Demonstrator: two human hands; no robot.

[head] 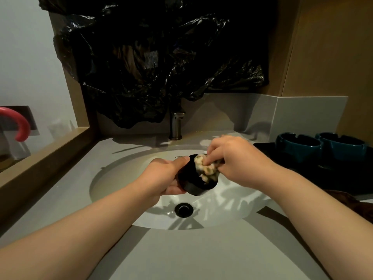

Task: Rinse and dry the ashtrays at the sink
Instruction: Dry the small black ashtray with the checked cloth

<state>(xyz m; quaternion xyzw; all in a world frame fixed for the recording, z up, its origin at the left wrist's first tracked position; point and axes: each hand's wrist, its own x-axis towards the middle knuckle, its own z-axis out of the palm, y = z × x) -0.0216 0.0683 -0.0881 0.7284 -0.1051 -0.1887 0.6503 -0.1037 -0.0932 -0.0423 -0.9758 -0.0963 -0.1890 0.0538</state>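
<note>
Grey counter [201, 255]: smooth, matte; near edge cut off by frame.
White basin [113, 178]: oval, glossy; brand txt on far wall partly behind thumb, unreadable.
Drain [183, 209]: black, round.
L hand [163, 178]: over basin, grips black ashtray; thumb on rim, fingers curled under base, tips hidden.
Black ashtray [191, 187]: round, thick wall, tilted w/ mouth toward R hand, held above basin; inside mostly hidden by wad.
Wad [205, 168]: beige, crumpled; cloth or paper, can't tell; sits in bowl.
R hand [236, 158]: fingertips bunched together, pinching wad into bowl; thumb hidden.
Brown cloth [347, 201]: R edge of counter, mostly cut off.
Black tray [266, 147]: flat, R of basin; edges lost in shadow.
Teal ashtrays [298, 147]: 2, glossy, notched rims, side by side on tray; R one clipped by frame.
Tap [176, 126]: brushed metal cylinder; top hidden behind plastic.
Black plastic [161, 57]: crinkled, shiny sheet hung over wall.
Pink hook shape [22, 126]: far L, can't ID.
</note>
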